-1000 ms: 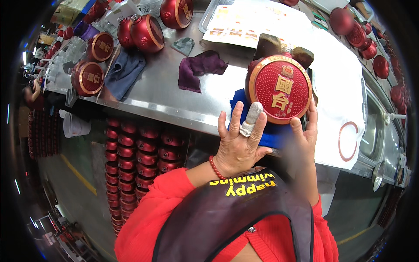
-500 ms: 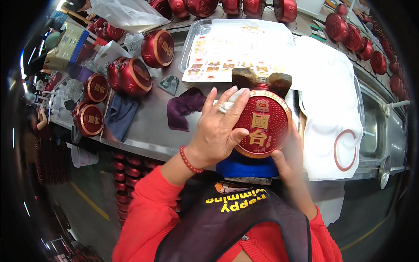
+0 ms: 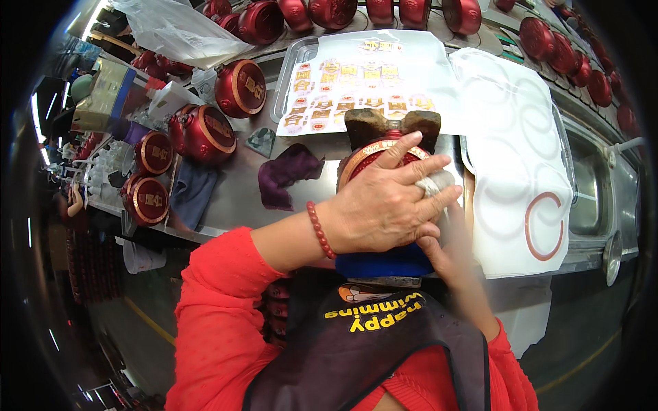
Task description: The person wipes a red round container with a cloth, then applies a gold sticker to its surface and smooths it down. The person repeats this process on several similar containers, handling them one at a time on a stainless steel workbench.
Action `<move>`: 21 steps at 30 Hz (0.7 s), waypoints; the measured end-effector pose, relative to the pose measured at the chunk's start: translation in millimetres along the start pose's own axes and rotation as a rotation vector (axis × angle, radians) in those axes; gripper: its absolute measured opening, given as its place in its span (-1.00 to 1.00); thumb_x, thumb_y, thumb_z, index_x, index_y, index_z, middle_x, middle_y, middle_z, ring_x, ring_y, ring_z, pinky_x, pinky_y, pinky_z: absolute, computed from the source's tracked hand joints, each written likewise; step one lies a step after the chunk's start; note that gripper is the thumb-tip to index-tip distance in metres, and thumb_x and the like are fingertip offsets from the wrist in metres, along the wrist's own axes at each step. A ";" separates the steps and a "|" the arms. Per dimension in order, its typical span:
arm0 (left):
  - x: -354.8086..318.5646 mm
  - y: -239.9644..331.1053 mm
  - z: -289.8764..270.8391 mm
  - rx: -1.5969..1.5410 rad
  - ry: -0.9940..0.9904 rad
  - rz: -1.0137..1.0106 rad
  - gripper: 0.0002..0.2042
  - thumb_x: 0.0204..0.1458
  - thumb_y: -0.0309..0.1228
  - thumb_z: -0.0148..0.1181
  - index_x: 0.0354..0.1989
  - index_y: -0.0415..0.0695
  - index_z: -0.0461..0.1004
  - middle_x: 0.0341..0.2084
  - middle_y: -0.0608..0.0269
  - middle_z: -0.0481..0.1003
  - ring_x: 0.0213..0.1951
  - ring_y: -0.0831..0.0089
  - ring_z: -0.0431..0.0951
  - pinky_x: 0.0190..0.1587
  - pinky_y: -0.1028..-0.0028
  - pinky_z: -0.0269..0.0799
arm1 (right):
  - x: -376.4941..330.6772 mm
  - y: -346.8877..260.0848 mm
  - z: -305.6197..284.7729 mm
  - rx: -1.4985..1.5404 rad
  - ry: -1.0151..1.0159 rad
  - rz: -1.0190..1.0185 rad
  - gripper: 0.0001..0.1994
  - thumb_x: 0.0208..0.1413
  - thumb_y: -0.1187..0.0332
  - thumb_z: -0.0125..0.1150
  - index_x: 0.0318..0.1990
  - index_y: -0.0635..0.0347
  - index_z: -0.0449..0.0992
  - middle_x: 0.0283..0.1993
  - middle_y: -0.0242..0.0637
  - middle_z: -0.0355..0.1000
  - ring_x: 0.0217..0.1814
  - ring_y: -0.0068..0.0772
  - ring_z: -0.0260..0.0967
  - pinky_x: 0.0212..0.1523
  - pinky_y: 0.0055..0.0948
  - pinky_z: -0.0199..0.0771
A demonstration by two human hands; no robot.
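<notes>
A round red bottle (image 3: 351,164) with a gold rim lies face up in front of me, its neck between two dark brown blocks (image 3: 421,129) and its lower end by a blue pad (image 3: 384,263). My left hand (image 3: 384,202) reaches across the bottle's face and covers most of it. A crumpled whitish cloth (image 3: 436,183) is pinched among its fingers at the bottle's right rim. Along the lower right side, my right hand (image 3: 445,255) holds the bottle; motion smears part of it, and its fingertips are hidden.
A purple cloth (image 3: 289,175) and a small grey-green piece (image 3: 261,141) lie on the metal table at left. Behind is a sheet of gold stickers (image 3: 343,85); at right, a white sheet with a copper-coloured ring (image 3: 529,233). Several red bottles (image 3: 240,88) stand around.
My left hand has swept with the whitish cloth from the bottle's upper left edge across its face to the right rim. My right hand stays at the bottle's right side.
</notes>
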State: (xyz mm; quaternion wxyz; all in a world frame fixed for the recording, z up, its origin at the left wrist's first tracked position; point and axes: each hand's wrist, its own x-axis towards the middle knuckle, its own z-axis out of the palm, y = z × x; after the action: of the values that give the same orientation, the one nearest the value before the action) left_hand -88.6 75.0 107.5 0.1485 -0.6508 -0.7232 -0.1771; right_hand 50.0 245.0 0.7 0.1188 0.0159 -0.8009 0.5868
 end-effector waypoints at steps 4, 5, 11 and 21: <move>-27.5 35.9 0.4 -0.074 -0.071 -0.076 -0.47 0.06 -0.06 0.29 0.20 -0.01 0.51 -0.39 0.30 0.63 0.41 0.22 0.30 0.51 -0.14 -0.18 | -0.1 -9.6 -25.4 0.173 0.227 0.034 -0.42 0.30 0.42 0.25 0.40 0.38 0.21 0.29 -0.02 0.41 0.29 -0.21 0.42 0.23 -0.32 0.46; -40.6 41.8 -0.9 -0.096 -0.061 -0.111 -0.45 0.09 -0.04 0.28 0.25 0.04 0.49 -0.14 0.24 0.65 0.46 0.18 0.23 0.52 -0.12 -0.21 | -0.3 -14.6 -34.3 0.242 0.334 0.004 -0.51 0.31 0.49 0.21 0.35 0.38 0.27 0.22 -0.05 0.48 0.22 -0.27 0.50 0.15 -0.39 0.53; -93.7 49.9 18.3 -0.301 0.321 -0.784 0.10 0.11 0.14 0.33 0.52 -0.44 -0.16 0.42 -0.30 0.14 0.45 -0.13 0.12 0.47 0.03 -0.04 | 26.1 -37.4 -64.5 -0.105 -0.108 -0.148 -0.80 0.17 0.43 0.39 -0.13 0.28 0.53 -0.33 -0.19 0.52 -0.31 -0.40 0.50 -0.27 -0.44 0.48; -98.1 48.7 30.7 -0.587 0.424 -0.782 0.07 0.14 0.00 0.37 0.52 -0.43 -0.20 0.36 -0.25 0.26 0.34 0.05 0.36 0.38 0.20 0.22 | 143.5 -45.6 -84.0 -0.254 -0.445 -0.291 -0.72 0.24 0.27 0.33 -0.04 0.27 0.50 -0.31 -0.27 0.46 -0.30 -0.38 0.41 -0.20 -0.43 0.46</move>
State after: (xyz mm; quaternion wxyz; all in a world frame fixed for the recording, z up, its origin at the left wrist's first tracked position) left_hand -29.1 6.0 39.4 0.0260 -0.2967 -0.7858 -0.5420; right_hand -67.4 326.4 97.1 0.0242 0.2440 -0.8634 0.4408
